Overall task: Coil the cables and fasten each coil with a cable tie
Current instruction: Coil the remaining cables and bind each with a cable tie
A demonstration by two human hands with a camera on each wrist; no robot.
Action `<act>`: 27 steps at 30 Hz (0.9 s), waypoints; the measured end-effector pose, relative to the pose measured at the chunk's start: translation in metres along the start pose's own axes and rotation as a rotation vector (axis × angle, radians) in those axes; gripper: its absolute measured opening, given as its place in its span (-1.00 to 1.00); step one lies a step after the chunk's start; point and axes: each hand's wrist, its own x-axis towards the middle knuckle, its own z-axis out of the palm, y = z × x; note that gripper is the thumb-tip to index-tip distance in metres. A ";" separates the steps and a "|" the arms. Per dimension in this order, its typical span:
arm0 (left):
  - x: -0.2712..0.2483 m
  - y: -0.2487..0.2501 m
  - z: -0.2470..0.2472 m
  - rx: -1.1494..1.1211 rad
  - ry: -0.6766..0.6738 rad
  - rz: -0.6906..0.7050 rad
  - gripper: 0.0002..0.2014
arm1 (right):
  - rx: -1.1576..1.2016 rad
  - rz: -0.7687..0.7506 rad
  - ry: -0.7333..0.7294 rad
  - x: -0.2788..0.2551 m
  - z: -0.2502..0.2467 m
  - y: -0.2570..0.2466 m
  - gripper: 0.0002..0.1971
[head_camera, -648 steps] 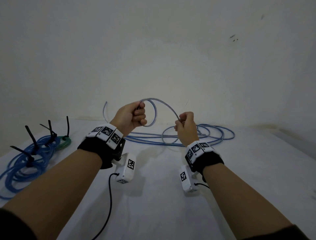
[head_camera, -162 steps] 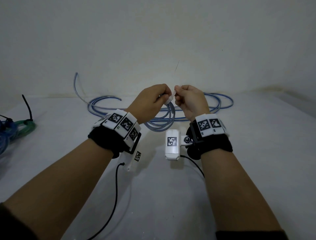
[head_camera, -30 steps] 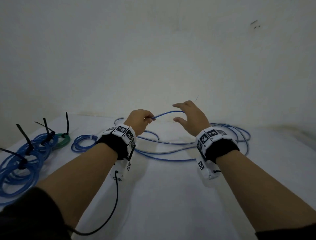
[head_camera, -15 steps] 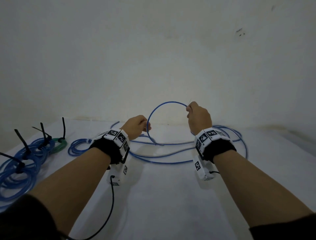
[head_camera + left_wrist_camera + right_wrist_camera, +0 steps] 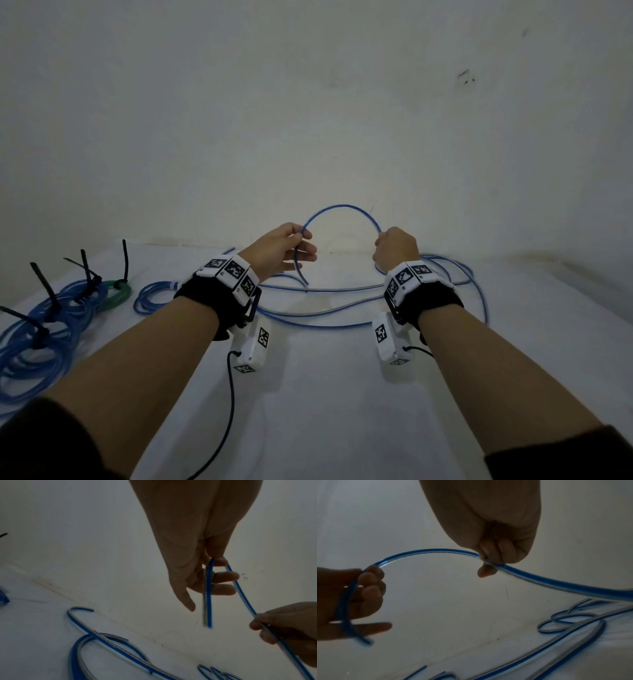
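A blue-and-clear cable [image 5: 342,208] arches between my two hands above the white surface. My left hand [image 5: 291,248] pinches it near its free end, which hangs down below the fingers [image 5: 207,601]. My right hand [image 5: 394,248] grips the cable [image 5: 428,551] further along in a fist [image 5: 496,555]. The rest of this cable [image 5: 342,311] lies in loose loops on the surface behind and between my wrists. Finished blue coils [image 5: 48,325] with black cable ties [image 5: 44,284] lie at the far left.
A small green coil [image 5: 116,291] with a black tie and a small blue coil [image 5: 154,298] lie left of my left wrist. A white wall stands close behind the loops. A black wire [image 5: 229,411] hangs from the left wrist camera.
My left hand has risen and now pinches the arch near its free end. The arch between the hands has widened. My right hand keeps its grip.
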 end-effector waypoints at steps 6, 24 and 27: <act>0.006 0.010 0.009 -0.028 0.152 0.248 -0.75 | 0.119 -0.088 -0.169 -0.024 0.007 -0.012 -0.75; 0.009 0.006 0.029 0.575 0.269 0.472 -0.76 | 0.028 -0.503 -0.371 -0.058 0.002 -0.028 -0.71; 0.008 0.002 0.026 0.745 0.255 0.443 -0.73 | 0.038 -0.610 -0.294 -0.059 0.000 -0.026 -0.67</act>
